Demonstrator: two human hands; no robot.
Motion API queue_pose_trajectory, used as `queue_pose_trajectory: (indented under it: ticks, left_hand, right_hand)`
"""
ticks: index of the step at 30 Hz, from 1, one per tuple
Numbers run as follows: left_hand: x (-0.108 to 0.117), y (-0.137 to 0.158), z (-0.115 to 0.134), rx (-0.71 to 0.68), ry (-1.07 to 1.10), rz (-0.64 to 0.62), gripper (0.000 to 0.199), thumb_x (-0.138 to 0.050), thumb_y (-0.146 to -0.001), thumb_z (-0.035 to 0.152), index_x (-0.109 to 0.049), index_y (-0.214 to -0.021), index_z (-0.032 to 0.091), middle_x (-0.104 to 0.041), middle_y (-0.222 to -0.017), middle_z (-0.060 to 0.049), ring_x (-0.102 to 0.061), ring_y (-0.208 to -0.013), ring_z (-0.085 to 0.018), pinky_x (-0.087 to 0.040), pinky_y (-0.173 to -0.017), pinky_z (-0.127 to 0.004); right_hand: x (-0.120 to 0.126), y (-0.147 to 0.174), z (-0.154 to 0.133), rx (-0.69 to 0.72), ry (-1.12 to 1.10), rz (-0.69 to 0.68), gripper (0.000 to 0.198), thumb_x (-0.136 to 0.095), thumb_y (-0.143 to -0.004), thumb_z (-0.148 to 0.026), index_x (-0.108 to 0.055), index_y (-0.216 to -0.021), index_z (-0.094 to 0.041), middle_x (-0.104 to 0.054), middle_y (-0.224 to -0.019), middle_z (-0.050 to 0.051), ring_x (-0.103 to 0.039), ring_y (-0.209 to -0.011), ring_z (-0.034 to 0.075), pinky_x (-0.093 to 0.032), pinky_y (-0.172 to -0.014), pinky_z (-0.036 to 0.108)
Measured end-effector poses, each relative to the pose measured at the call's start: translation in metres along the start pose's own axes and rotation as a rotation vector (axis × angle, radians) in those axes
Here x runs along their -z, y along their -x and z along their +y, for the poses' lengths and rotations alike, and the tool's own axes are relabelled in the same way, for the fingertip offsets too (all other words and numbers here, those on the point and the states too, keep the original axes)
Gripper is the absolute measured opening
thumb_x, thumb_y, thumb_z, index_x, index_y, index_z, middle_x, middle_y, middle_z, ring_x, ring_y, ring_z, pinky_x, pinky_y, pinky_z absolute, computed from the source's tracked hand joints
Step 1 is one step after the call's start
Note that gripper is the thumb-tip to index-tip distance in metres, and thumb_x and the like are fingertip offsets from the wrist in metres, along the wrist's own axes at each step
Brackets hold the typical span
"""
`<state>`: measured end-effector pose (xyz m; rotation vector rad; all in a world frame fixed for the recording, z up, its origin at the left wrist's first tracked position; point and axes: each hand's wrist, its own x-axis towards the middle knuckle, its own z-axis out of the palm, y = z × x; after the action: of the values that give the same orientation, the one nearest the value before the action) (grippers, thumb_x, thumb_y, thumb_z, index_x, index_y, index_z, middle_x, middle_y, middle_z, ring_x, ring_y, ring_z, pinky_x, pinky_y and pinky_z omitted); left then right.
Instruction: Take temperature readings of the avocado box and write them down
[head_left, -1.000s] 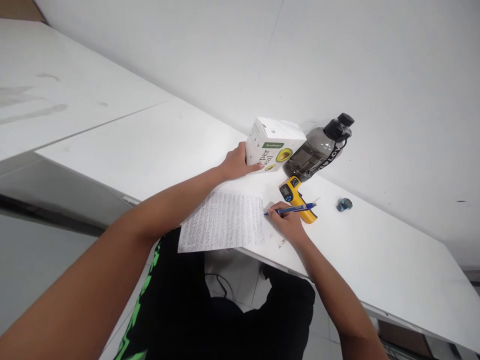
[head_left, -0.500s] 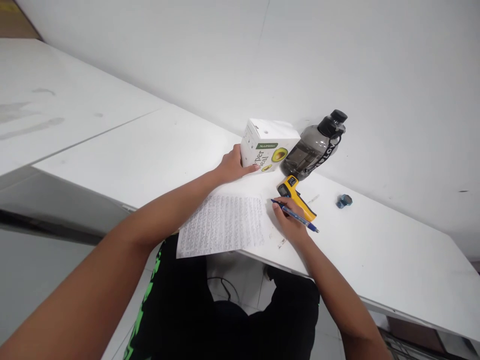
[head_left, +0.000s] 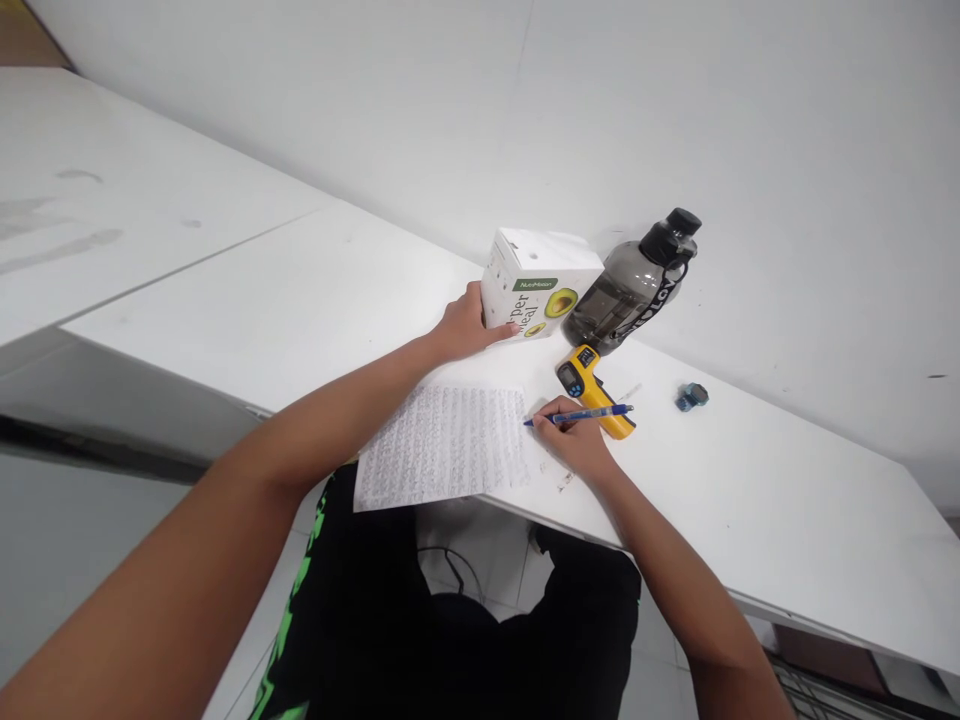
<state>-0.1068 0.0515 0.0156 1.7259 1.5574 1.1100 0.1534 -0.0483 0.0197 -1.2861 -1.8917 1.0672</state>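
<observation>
My left hand [head_left: 466, 326] grips the lower left corner of a white box [head_left: 547, 262] printed with avocados, its thumb across the front and its other fingers partly hidden at the side. The box stands upright on the table. In my right hand [head_left: 574, 435] is a blue pen [head_left: 581, 415], pinched near its tip, which points left at the right edge of a sheet of paper [head_left: 450, 445] covered in dense rows of marks. Whether the tip touches the paper I cannot tell. Just behind my right hand lies a yellow and black infrared thermometer [head_left: 592, 385].
A grey water bottle [head_left: 626, 290] with a black cap and strap stands right of the box, by the wall. Farther right a small blue device [head_left: 691, 396] lies on the white table [head_left: 787, 500]. The paper's near edge overhangs the table's front edge.
My right hand has moved slightly left and down, bringing the pen tip closer to the paper's right edge. The pen has swung flatter, its back end rising. My left hand stays on the box.
</observation>
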Motion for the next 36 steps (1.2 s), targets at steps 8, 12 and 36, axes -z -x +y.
queue_pose_trajectory:
  ticks: [8, 12, 36]
  left_hand:
    - [0.002, 0.001, 0.005, 0.044, -0.016, -0.025, 0.089, -0.078, -0.067, 0.078, -0.038, -0.129, 0.028, -0.065, -0.141, -0.017, -0.062, -0.134, -0.046, -0.056, -0.106, -0.069]
    - [0.002, 0.000, 0.004, 0.026, -0.014, -0.012, 0.089, -0.079, -0.066, 0.078, -0.039, -0.130, 0.029, -0.066, -0.140, -0.016, -0.061, -0.136, -0.046, -0.055, -0.106, -0.069]
    - [0.000, -0.001, 0.000, -0.006, 0.012, -0.003, 0.091, -0.080, -0.066, 0.078, -0.040, -0.133, 0.031, -0.066, -0.140, -0.014, -0.062, -0.134, -0.046, -0.055, -0.106, -0.069]
  right_hand:
    - [0.000, 0.000, -0.003, -0.003, -0.001, -0.004, 0.024, -0.072, -0.079, -0.046, -0.068, -0.075, -0.023, -0.061, -0.066, 0.000, -0.052, -0.062, 0.016, -0.043, -0.057, 0.029]
    - [0.000, 0.000, -0.002, -0.006, 0.009, 0.002, 0.026, -0.073, -0.080, -0.048, -0.068, -0.075, -0.023, -0.060, -0.064, -0.001, -0.051, -0.061, 0.016, -0.043, -0.056, 0.029]
    - [0.003, -0.001, -0.006, -0.007, 0.020, -0.045, 0.019, -0.072, -0.077, -0.042, -0.067, -0.071, -0.024, -0.060, -0.063, -0.001, -0.049, -0.058, 0.015, -0.041, -0.054, 0.029]
